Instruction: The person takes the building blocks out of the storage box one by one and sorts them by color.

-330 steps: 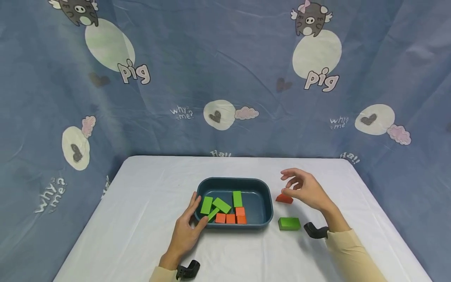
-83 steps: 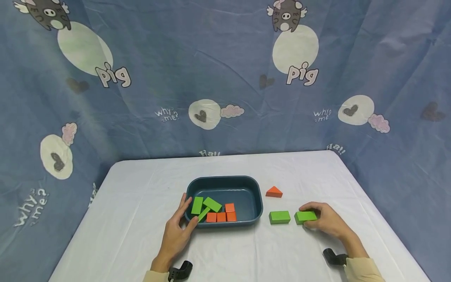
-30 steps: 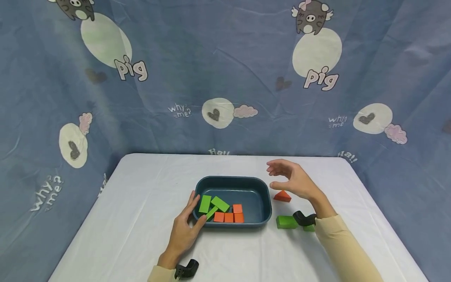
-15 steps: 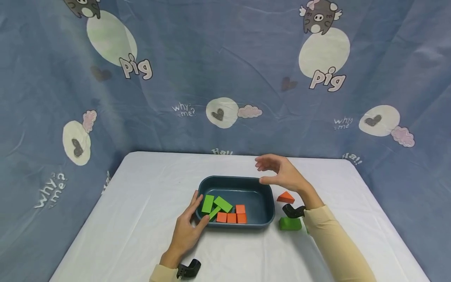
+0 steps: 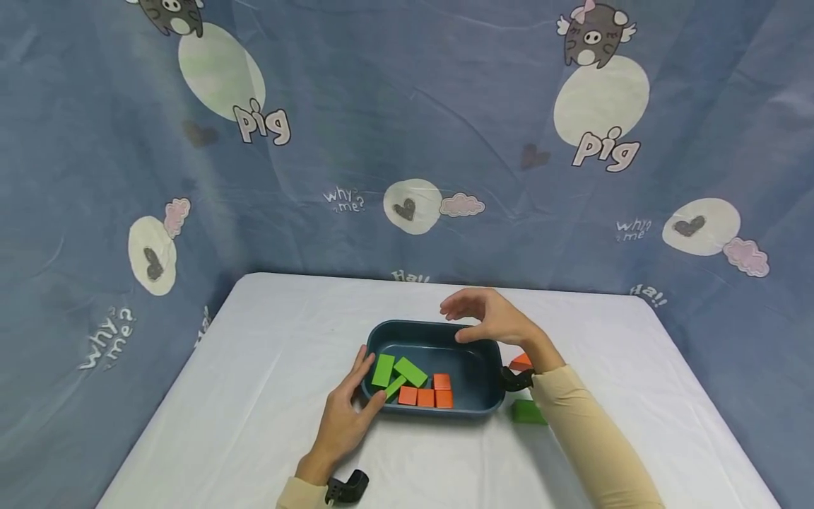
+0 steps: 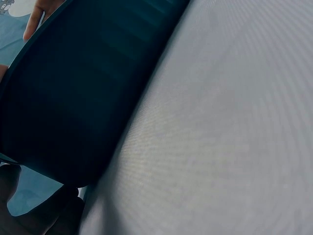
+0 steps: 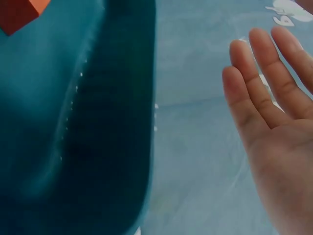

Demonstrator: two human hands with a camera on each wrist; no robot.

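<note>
My left hand (image 5: 343,418) rests against the left end of a dark teal tray (image 5: 473,411), straight fingers along the left rim and thumb at the front rim. Over the tray's far right corner hovers my right hand (image 5: 496,319), thumb and fingers parted with nothing between them. Three green blocks (image 5: 410,372) lie tumbled in the tray's left part. Several orange blocks (image 5: 426,397) sit by the front wall in an L shape. The right wrist view shows the right hand's spread fingers (image 7: 264,68) beyond the tray wall and one orange block's corner.
Right of the tray, an orange triangular block (image 5: 521,361) and a green block (image 5: 528,411) lie on the white tablecloth (image 5: 254,396), partly covered by the right arm. A blue printed cloth (image 5: 318,141) hangs behind the table.
A green block that stood in the tray was set down right of the other green one; the right arm now covers it. My right hand has since moved left, over the tray. The left hand stayed.
</note>
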